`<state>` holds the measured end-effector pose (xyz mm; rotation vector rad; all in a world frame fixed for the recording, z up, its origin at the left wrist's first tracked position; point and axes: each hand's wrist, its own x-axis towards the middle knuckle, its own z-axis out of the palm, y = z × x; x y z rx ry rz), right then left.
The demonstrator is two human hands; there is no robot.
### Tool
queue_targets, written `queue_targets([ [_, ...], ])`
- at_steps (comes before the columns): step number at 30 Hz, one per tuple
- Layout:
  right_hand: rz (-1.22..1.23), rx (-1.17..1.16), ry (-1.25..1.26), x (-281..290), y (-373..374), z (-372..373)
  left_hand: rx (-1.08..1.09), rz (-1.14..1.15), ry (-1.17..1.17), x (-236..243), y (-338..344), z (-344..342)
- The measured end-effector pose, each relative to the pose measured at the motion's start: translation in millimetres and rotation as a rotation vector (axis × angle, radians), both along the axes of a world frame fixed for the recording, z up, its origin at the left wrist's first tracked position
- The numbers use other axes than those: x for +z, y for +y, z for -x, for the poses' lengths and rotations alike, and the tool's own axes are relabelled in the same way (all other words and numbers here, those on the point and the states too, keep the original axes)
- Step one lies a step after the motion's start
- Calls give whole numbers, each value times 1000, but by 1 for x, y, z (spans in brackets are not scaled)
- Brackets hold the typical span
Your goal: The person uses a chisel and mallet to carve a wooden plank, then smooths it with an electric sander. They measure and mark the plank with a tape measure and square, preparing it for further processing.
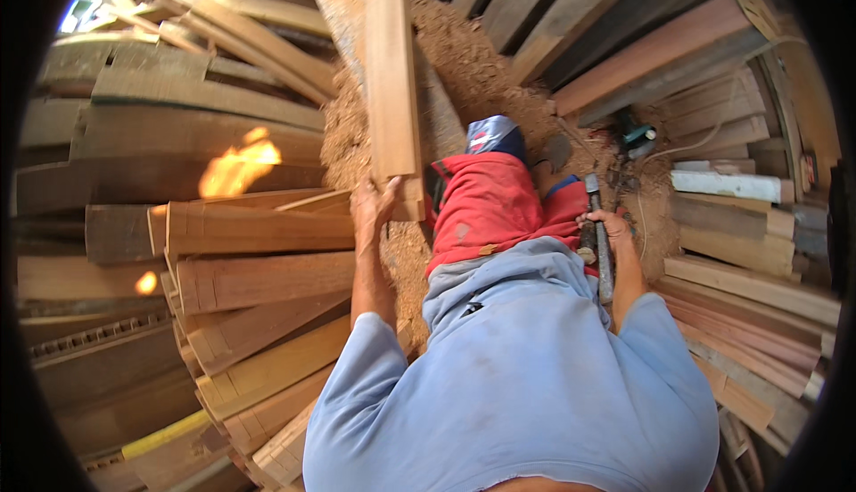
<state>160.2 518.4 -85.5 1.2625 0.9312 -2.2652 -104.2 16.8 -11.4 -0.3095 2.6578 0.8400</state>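
Note:
My left hand (373,202) grips the near end of a light-brown wooden board (390,90), thumb at its right edge. The board has a stepped end and points away from me. Beneath its far part lies a worn grey plank (343,6). By my right thigh, my right hand (611,224) is closed around a long, narrow, grey metal-looking tool (592,190). Its exact kind is unclear, since my fingers cover its middle. Red shorts (489,198) cover my bent legs, close to the board's right side.
Several cut boards (259,229) stand stacked at my left, and others (749,269) at my right. Sawdust (455,46) covers the ground ahead. A green-and-black power tool (637,135) lies at the right, near a pale cord (704,144). Thick beams (571,19) stretch across the far side.

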Motion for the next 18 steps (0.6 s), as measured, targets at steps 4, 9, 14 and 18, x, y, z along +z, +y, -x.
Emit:
queue_targets([
  [4,-17,-3,95,-9,7,-7,-26,-342,-24,-32,-19,-4],
  [9,19,7,62,-25,-1,2,368,-953,-75,-71,-19,-30],
  [14,-27,-78,53,-20,0,-18,459,-996,48,-59,4,-29],
  [18,38,-192,65,-13,-4,-23,375,-936,20,-55,-5,-29],
])
